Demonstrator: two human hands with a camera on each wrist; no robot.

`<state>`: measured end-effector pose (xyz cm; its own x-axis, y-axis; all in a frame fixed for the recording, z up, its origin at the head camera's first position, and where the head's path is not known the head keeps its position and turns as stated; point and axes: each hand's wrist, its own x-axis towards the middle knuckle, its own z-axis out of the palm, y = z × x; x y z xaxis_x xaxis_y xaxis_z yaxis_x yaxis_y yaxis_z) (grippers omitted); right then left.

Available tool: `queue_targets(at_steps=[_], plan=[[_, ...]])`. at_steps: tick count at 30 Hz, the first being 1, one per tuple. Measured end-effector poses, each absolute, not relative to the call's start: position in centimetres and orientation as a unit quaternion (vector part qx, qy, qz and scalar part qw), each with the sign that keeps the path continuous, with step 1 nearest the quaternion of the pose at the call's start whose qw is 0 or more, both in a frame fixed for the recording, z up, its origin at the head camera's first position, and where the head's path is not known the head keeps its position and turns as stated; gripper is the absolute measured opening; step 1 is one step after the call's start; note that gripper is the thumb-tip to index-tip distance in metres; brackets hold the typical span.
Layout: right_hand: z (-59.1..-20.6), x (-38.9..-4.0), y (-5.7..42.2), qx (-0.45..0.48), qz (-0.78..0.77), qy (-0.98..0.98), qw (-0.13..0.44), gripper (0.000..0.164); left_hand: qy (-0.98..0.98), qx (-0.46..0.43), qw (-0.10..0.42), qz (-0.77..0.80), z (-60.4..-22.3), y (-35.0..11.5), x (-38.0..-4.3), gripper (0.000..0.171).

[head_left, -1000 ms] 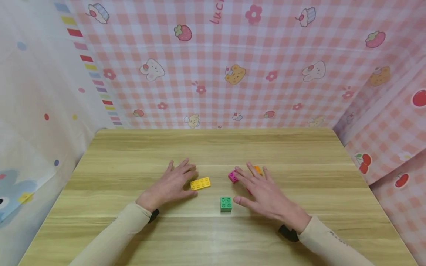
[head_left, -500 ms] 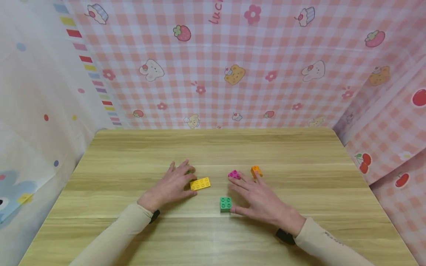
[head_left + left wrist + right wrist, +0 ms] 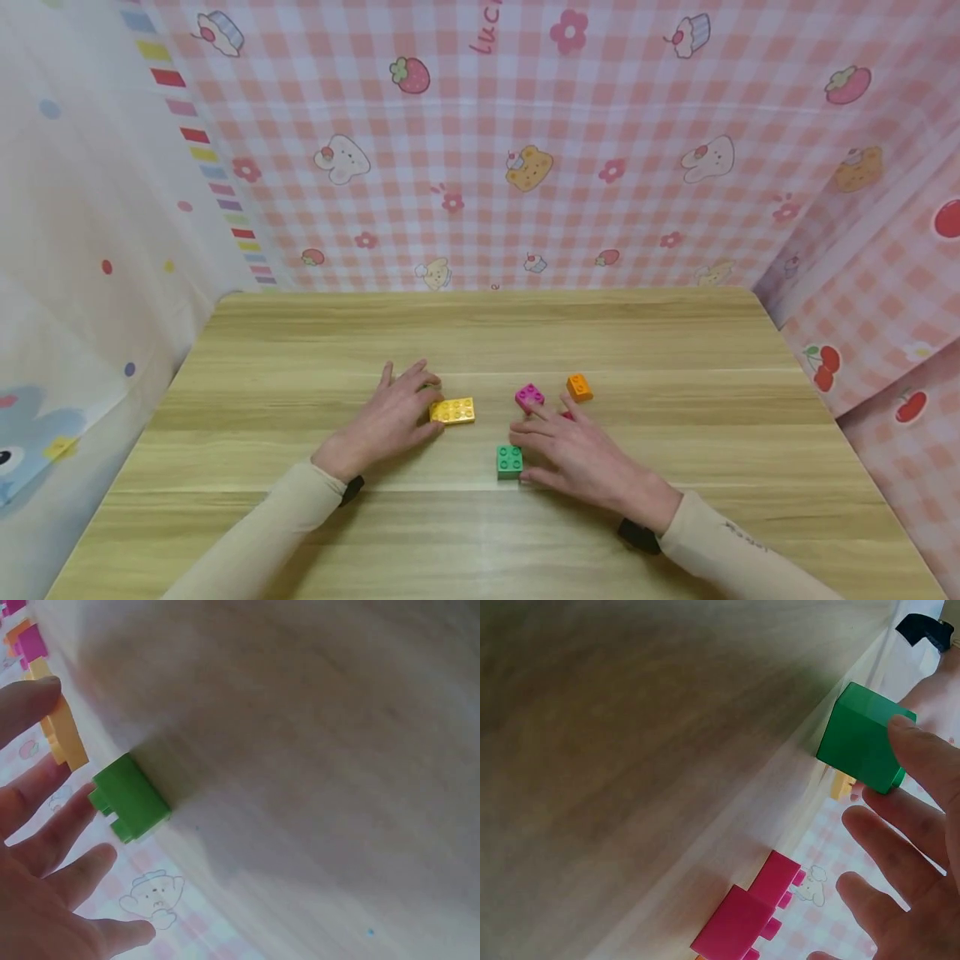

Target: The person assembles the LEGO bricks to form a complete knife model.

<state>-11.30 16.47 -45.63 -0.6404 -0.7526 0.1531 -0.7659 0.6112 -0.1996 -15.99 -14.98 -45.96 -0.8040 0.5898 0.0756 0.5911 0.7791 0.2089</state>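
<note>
My left hand (image 3: 386,423) pinches the left end of a flat yellow toy brick (image 3: 457,410) between thumb and index finger. Beside its other fingers, a lighter green brick (image 3: 131,799) stands on the table in the left wrist view; the hand covers it in the head view. With thumb and index finger, my right hand (image 3: 588,467) holds a square green brick (image 3: 509,462) at its right side. Its remaining fingers are spread over the table. Just beyond that hand are a magenta brick (image 3: 529,395) and a mostly covered pinkish-red brick (image 3: 568,415).
An orange brick (image 3: 579,387) lies behind the right hand. All the bricks sit on a wood-grain table (image 3: 480,333). A pink checked cloth (image 3: 480,225) hangs at the back edge, with more cloth on both sides.
The right hand has drawn back from over the magenta and orange bricks to the green brick, uncovering them. The left fingers have closed on the yellow brick, which has turned slightly.
</note>
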Motion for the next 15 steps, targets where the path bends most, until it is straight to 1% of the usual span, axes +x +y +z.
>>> queue_targets(at_steps=[3,11,15], plan=[[-45.6,-11.3,16.4,0.420,0.128,-0.898,0.021,0.052,-0.944,-0.304,0.016,-0.124,-45.7,-14.9,-15.8,0.039],[-45.5,-11.2,16.2,0.401,0.140,-0.905,-0.020,0.049,-0.943,-0.290,0.038,-0.159,-45.0,-14.5,-14.7,0.040],[-45.5,-11.2,16.3,0.401,0.146,-0.904,-0.023,0.053,-0.940,-0.290,0.059,-0.172,-44.8,-14.3,-14.1,0.040]])
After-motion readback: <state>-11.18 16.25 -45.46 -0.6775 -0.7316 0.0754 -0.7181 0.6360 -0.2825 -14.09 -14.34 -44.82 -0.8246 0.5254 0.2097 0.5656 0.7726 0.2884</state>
